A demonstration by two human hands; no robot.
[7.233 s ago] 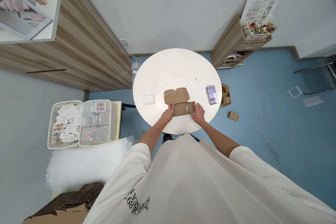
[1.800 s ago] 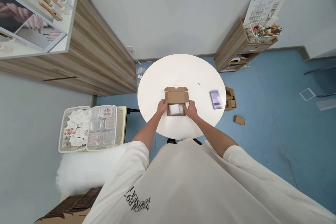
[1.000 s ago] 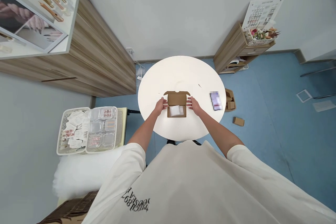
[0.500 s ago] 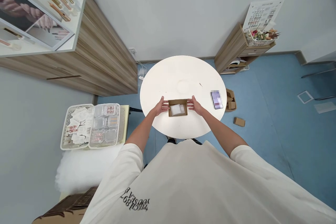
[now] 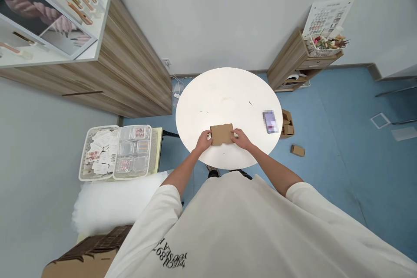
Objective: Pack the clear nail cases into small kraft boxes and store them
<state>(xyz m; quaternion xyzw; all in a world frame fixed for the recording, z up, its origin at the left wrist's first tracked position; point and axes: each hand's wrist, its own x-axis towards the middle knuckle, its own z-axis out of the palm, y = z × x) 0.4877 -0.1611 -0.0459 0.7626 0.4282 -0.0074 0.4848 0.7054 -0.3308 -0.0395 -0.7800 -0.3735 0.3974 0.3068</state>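
A small brown cardboard box (image 5: 222, 134) lies near the front edge of the white oval table (image 5: 224, 84). Its lid is folded down over the top, hiding the white packet seen inside before. My left hand (image 5: 204, 140) grips the box's left side, fingers curled at the edge. On the right side my right hand (image 5: 241, 138) holds the lid's corner and side wall between thumb and fingers. To the right on the table lies a purple, pixelated flat item (image 5: 270, 121).
Left of the table, white baskets (image 5: 99, 153) hold cards and clear plastic cases (image 5: 134, 147). Below them are a white wrap roll (image 5: 117, 202) and stacked flat cardboard (image 5: 87, 247). A carton of boxes (image 5: 286, 125) and one small box (image 5: 297, 150) are on the floor at right.
The box was a flat blank, then stood open with a white packet in it. Its lid has since swung down toward me, covering the packet. My hands have closed in on the sides.
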